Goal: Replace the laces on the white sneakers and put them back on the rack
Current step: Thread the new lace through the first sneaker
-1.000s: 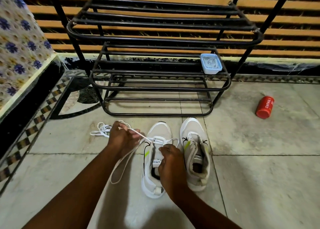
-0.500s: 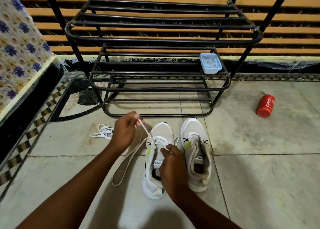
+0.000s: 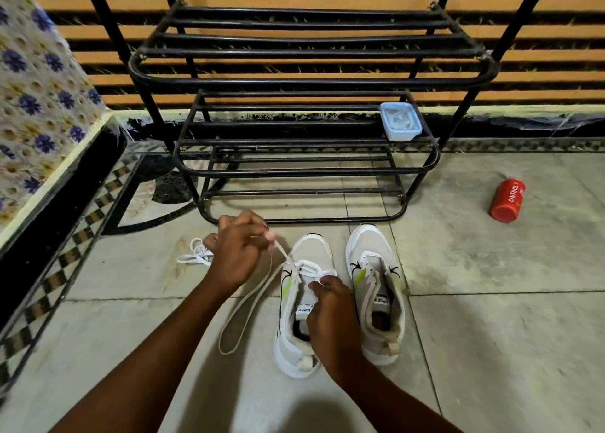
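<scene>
Two white sneakers stand side by side on the floor, toes toward the black metal rack (image 3: 307, 170). My left hand (image 3: 237, 251) pinches one end of a white lace (image 3: 281, 252) and holds it taut, up and left of the left sneaker (image 3: 306, 301). The rest of that lace loops down over the floor. My right hand (image 3: 330, 311) rests on the left sneaker's tongue, fingers curled at the lace crossing. The right sneaker (image 3: 376, 288) has no lace. A second bundled white lace (image 3: 196, 255) lies on the floor left of my left hand.
A small pale blue lidded box (image 3: 400, 121) sits on the rack's middle shelf at the right. A red can (image 3: 507, 200) lies on the tiles to the right. A raised ledge with a flowered cloth (image 3: 36, 105) runs along the left.
My left hand has drawn the lace end upward and away from the sneaker, tightening it. My right hand has stayed on the tongue.
</scene>
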{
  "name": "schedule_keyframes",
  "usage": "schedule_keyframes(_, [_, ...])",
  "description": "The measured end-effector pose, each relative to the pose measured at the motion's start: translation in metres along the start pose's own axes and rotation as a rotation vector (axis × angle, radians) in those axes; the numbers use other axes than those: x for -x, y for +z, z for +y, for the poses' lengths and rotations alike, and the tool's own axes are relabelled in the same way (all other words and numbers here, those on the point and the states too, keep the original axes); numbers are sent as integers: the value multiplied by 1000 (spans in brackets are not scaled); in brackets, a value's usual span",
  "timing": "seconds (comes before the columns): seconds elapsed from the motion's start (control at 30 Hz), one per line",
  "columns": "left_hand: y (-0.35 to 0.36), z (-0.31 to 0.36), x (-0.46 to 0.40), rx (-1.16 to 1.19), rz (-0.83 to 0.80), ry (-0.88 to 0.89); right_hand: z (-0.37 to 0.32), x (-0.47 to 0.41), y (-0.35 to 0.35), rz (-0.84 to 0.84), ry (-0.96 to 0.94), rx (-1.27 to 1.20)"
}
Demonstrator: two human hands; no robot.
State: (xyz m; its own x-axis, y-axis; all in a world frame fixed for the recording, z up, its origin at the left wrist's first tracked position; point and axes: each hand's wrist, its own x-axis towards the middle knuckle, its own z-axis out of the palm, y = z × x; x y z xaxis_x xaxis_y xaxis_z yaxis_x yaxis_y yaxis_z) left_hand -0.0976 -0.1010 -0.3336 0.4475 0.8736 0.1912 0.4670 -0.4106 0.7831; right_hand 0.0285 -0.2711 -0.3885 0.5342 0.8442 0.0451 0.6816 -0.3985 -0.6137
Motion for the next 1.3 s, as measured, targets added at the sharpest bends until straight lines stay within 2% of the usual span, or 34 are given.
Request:
schedule_keyframes(0.1, [-8,21,-4,872,256,-385,-1,-1,-1,-34,38,-17])
schedule_keyframes(0.13, [-10,25,-4,1055,297,-458,-2,-1,-1,-32,37,-16])
schedule_keyframes(0.17, [-13,26,-2,1076,313,-478,-3,-1,-1,-39,44,-21])
schedule_keyframes(0.2, [-14,21,0,939,282,-429,-4,-1,-2,-44,49,-24])
schedule_keyframes(0.23, [-14,12,3,703,194,-336,-5,0,-3,-49,52,-30])
schedule_keyframes(0.33, [-10,-11,6,-112,-199,-78,-5,1,-8,-95,39,-101])
schedule_keyframes(0.37, [-6,-14,7,-279,-297,-57,-5,0,-9,-110,30,-109])
schedule_keyframes(0.43, [6,-19,16,-416,-413,-72,-4,-2,-7,-104,49,-116])
schedule_keyframes(0.57, [27,-27,40,-568,-515,-172,-9,-3,-8,-101,28,-81])
schedule_keyframes(0.63, [30,-20,50,-638,-466,-218,-11,-7,-12,-111,7,-74])
schedule_keyframes(0.73, [35,-13,55,-786,-279,-138,-12,-15,-13,-54,-9,-115])
schedule_keyframes(0.8, [38,-15,50,-693,-248,-126,-12,-21,-12,-24,-18,-145])
schedule_keyframes(0.9, [41,-17,39,-408,-333,-186,-10,-30,-12,3,-59,-159])
schedule_keyframes(1.0, [36,-19,33,-281,-228,-269,-8,-38,-13,-3,-102,-171])
schedule_keyframes(1.07, [23,-11,30,-27,-200,-369,-11,-42,-16,-19,-138,-183])
schedule_keyframes(1.13, [9,6,28,169,-209,-369,-17,-48,-20,-29,-157,-247])
schedule_keyframes(1.2, [-3,25,25,230,-196,-279,-29,-59,-30,-99,-114,-389])
schedule_keyframes(1.3, [-22,57,21,327,-148,-154,-54,-78,-48,-354,12,-690])
